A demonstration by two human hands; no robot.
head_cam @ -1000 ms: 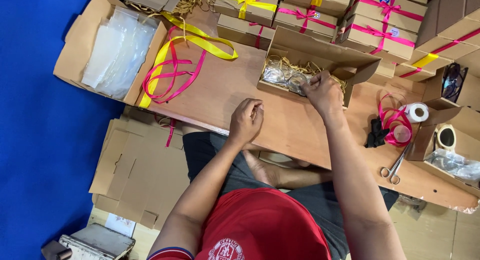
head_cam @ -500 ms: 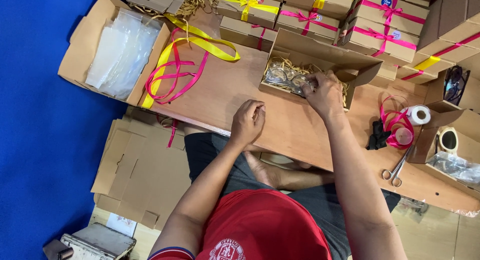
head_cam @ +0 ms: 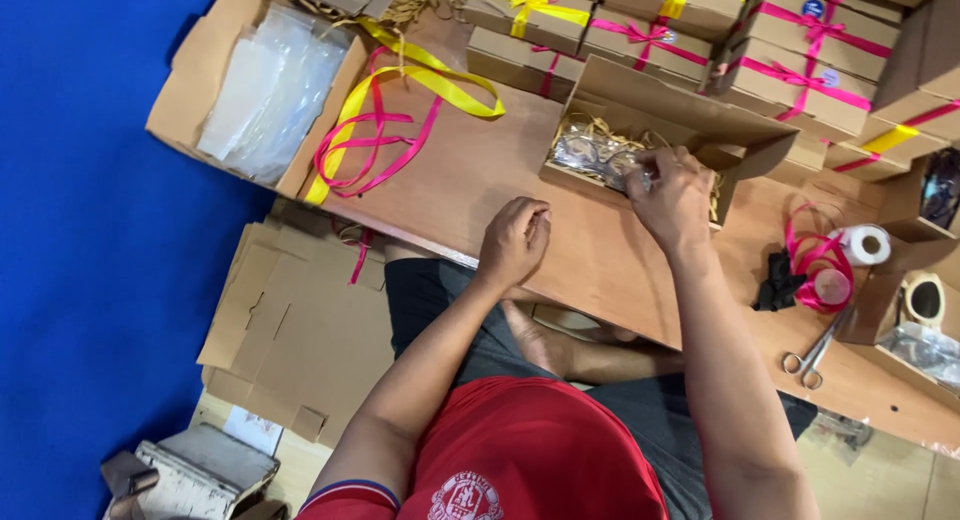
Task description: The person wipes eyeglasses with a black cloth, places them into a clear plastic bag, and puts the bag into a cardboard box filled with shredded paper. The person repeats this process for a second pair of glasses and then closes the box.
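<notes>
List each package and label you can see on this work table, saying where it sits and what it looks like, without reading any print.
Open gift box: table centre under the right hand, brown card, straw filling.
Closed gift boxes: stacked along the far edge, brown card, pink or yellow ribbon bows.
Round labels: on two far boxes, small, blue.
Open carton: table's left end, brown, holding clear plastic bags.
Flat box blanks: floor at left, brown card.
</notes>
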